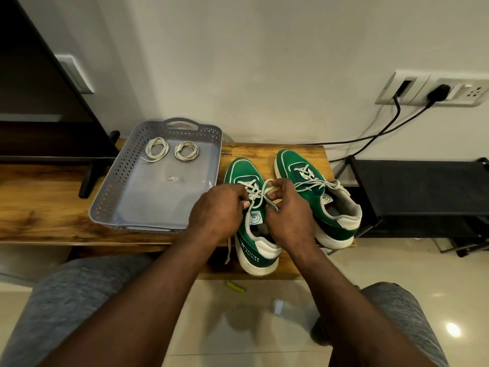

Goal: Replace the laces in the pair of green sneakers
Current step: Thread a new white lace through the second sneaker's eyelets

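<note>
Bench: a wooden bench (pixel 39 207) stands against the wall and carries everything the task needs.
Tray: a grey perforated tray (pixel 105 192) sits on the bench, just left of the shoes.
Sneakers: the nearer sneaker (pixel 239 170) and the farther sneaker (pixel 291 160) stand side by side on the bench with their toes to the wall. Both are laced, and the farther one is tied in a bow.
Left hand: the left hand (pixel 217 207) is over the nearer sneaker's tongue, its fingers curled and pinching the threaded lace (pixel 260 192).
Right hand: the right hand (pixel 288 207) is beside it, with thumb and fingers clamped on another strand of the same lace.
Loose end: one tail of that lace hangs over the bench edge.
Spare laces: two coiled laces (pixel 157 149) lie in the far part of the tray, untouched.
Step in hand: probably unlacing the first shoe, so the task is at an early stage.
Next move: likely drawing the strand out of the top eyelets, then working down row by row. This calls for a pull along the eyelet line while the shoe is held steady.
</note>
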A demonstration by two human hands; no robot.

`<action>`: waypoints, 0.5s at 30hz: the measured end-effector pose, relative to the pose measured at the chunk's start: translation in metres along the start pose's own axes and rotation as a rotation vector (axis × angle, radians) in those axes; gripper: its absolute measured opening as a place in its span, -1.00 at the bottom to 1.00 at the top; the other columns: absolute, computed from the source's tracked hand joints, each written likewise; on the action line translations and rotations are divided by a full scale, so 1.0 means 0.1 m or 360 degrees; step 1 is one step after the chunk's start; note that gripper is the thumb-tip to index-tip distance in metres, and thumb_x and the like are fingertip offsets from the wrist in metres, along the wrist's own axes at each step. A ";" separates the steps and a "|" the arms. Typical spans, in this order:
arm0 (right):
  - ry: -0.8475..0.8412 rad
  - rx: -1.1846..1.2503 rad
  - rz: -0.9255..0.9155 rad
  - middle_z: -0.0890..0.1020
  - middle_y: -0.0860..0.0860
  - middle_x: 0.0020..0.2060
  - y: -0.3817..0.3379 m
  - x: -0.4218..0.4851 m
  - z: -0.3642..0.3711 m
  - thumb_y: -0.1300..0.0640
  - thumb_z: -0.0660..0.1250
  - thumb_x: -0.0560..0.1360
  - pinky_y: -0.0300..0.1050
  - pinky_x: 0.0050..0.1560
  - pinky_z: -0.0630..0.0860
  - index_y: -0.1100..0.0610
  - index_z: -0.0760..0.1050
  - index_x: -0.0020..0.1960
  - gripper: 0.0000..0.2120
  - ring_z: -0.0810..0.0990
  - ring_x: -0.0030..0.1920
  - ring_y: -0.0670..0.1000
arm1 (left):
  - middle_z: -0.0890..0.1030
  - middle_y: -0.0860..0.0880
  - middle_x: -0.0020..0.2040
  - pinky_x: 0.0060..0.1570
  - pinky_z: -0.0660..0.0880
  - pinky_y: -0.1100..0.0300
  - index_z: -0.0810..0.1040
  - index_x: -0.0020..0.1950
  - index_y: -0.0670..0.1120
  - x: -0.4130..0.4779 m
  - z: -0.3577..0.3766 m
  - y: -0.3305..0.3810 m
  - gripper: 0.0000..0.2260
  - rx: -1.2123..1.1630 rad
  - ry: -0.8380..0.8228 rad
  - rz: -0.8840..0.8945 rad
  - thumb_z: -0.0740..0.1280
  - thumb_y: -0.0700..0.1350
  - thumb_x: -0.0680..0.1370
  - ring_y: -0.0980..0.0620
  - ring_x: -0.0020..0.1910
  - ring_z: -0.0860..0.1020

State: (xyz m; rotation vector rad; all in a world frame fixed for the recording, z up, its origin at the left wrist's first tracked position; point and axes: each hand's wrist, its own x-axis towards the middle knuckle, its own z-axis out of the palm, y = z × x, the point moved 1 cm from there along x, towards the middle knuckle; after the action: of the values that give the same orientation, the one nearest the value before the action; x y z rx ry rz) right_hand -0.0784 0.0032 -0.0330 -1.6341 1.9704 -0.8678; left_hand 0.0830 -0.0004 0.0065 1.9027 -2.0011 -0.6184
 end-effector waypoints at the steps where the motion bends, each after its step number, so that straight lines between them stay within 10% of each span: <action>1: 0.0001 -0.0003 0.0008 0.63 -0.21 0.06 0.00 0.00 0.00 0.21 0.46 0.51 -0.10 -0.05 0.62 -0.14 0.44 0.36 -0.49 0.63 0.03 -0.12 | 0.71 0.02 0.05 0.01 0.62 0.02 0.69 0.11 0.10 0.02 0.01 0.00 -0.90 -0.0031 -0.0015 -0.0035 0.39 -0.01 0.64 0.00 -0.03 0.62; 15: 0.0017 -0.0110 0.0088 0.67 -0.12 0.06 0.00 0.00 -0.05 0.16 0.40 0.57 -0.03 -0.05 0.61 -0.06 0.40 0.42 -0.54 0.65 0.02 -0.01 | 0.53 -0.03 -0.05 -0.16 0.48 0.08 0.60 0.19 -0.02 -0.07 -0.35 -0.23 -0.79 0.0621 -0.0219 -0.0380 0.41 -0.09 0.55 -0.06 -0.08 0.54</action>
State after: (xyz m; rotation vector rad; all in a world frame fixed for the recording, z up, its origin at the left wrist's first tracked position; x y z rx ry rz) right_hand -0.0818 0.0045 -0.0289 -1.6080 2.0641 -0.7979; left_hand 0.1208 0.0025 0.0255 2.4133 -2.1187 -0.4489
